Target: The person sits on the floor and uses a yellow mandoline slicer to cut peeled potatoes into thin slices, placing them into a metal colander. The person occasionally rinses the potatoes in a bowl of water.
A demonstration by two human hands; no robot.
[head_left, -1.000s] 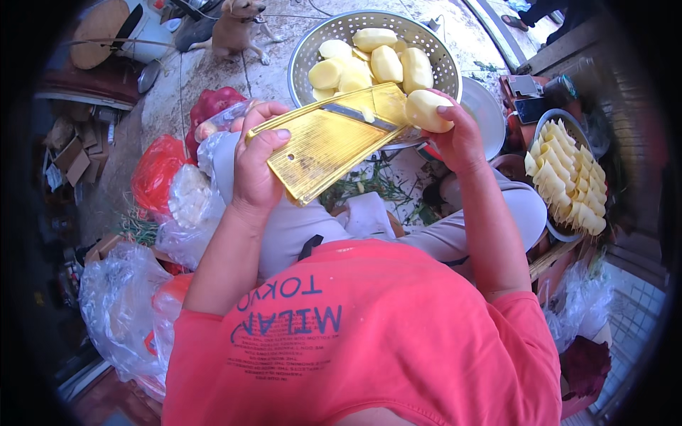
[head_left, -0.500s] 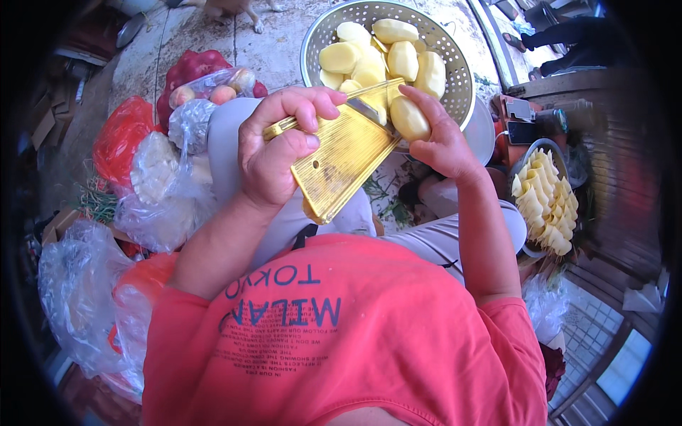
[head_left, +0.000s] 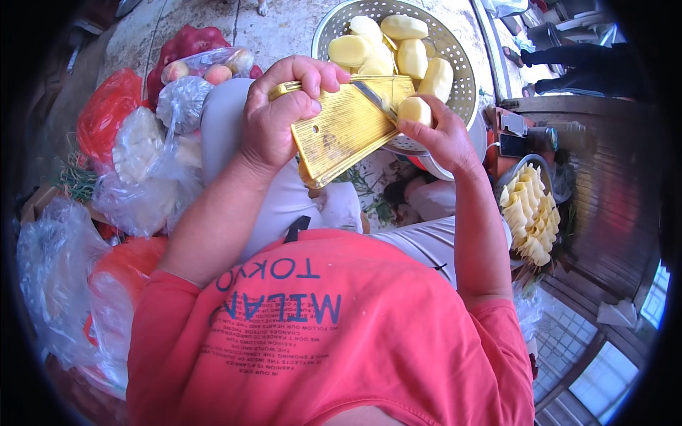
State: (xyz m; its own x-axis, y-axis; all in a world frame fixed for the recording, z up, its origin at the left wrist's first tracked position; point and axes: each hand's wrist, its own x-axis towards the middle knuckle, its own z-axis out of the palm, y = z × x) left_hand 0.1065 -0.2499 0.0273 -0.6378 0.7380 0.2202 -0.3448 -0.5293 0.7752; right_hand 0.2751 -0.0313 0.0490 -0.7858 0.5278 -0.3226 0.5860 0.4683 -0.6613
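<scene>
My left hand (head_left: pixel 288 106) grips the handle end of a yellow mandoline slicer (head_left: pixel 348 131), which has a ridged face and a slanting metal blade. The slicer is tilted above my lap, in front of the colander. In my right hand (head_left: pixel 447 135) is a peeled potato (head_left: pixel 414 111), held by thumb and fingers at the slicer's right edge beside the blade. Just beyond, a perforated metal colander (head_left: pixel 465 67) holds several peeled potatoes (head_left: pixel 412 58). The slicer and my hands cover part of its near rim.
At right stands a bowl piled with wavy pale yellow slices (head_left: pixel 529 216). A phone (head_left: pixel 513 145) lies above it. On the left are clear plastic bags (head_left: pixel 64 255), a red bag (head_left: pixel 110 113) and a red net sack (head_left: pixel 186 50). Another person's dark-clothed legs (head_left: pixel 590 67) show at upper right.
The potato has turned so its end faces up, and my right hand has shifted slightly right and down around it. The slicer sits a little higher in view, and the whole view has shifted.
</scene>
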